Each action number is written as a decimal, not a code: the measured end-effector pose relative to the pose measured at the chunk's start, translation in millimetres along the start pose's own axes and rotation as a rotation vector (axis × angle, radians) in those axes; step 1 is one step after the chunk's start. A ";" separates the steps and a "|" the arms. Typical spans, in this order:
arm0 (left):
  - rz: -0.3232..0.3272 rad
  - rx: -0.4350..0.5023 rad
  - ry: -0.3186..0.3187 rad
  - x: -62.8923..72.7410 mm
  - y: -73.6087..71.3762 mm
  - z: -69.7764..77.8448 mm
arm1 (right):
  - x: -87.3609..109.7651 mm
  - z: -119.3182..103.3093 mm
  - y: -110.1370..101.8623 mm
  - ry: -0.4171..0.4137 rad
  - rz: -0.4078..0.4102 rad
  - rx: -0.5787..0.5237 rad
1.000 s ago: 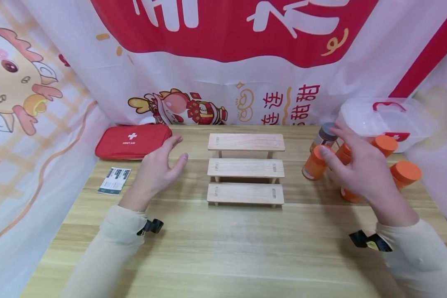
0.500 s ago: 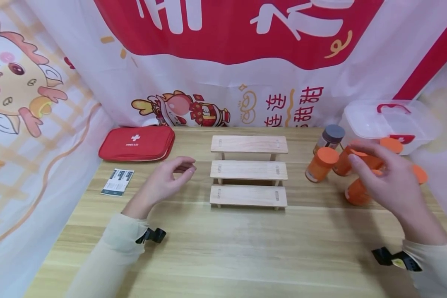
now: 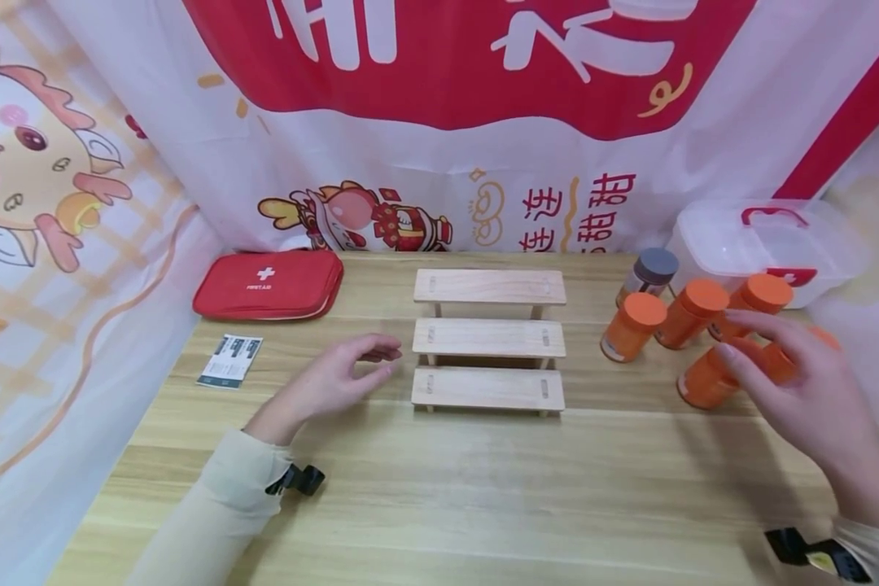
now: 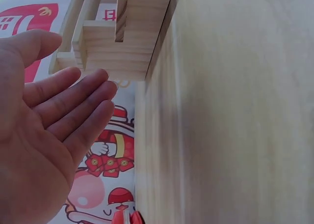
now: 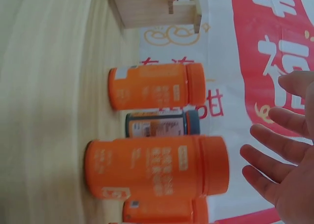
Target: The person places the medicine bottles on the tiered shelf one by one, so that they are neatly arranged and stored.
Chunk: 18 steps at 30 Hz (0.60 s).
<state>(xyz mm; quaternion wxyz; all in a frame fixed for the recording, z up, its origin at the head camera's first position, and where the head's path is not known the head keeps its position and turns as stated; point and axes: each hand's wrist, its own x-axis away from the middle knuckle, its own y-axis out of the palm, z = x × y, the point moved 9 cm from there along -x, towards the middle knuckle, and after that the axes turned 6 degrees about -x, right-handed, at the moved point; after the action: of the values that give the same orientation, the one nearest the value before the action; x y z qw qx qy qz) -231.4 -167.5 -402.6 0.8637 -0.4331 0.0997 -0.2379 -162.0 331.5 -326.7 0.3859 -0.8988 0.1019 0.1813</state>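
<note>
My left hand hovers just left of a three-tier wooden step stand, holding nothing. In the left wrist view its palm shows, fingers loosely extended beside the stand's end. At the right, my right hand hangs over several orange pill bottles with orange caps. Nearest its thumb stands the front bottle; the hand partly hides another behind it. The right wrist view shows its fingers spread, a gap between them and the cap of the closest orange bottle.
A grey-capped bottle stands behind the orange ones, in front of a clear plastic box with a red handle. At the left lie a red first-aid pouch and a printed card. A printed cloth backs the table.
My right hand has moved right and nearer to me, from over the left bottles to the front right ones, uncovering others. My left hand has come down and right toward the stand's side.
</note>
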 end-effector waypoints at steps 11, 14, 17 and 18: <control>-0.080 0.033 0.018 -3.1 18.5 2.0 | 15.3 29.5 0.2 0.119 -0.054 0.034; -0.101 0.042 0.005 -3.3 22.9 0.7 | 18.5 37.9 0.5 0.132 -0.068 0.049; -0.124 0.053 -0.003 -4.7 28.3 0.3 | 22.8 48.5 2.5 0.171 -0.096 0.024; -0.132 0.054 -0.005 -5.2 30.1 0.1 | 24.1 52.1 3.8 0.184 -0.108 0.010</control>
<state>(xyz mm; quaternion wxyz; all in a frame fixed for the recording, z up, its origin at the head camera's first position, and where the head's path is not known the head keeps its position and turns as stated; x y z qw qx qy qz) -226.2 -149.4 -426.6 0.8578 -0.4156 0.0623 -0.2959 -154.1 365.9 -372.1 0.3886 -0.9139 0.0893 0.0763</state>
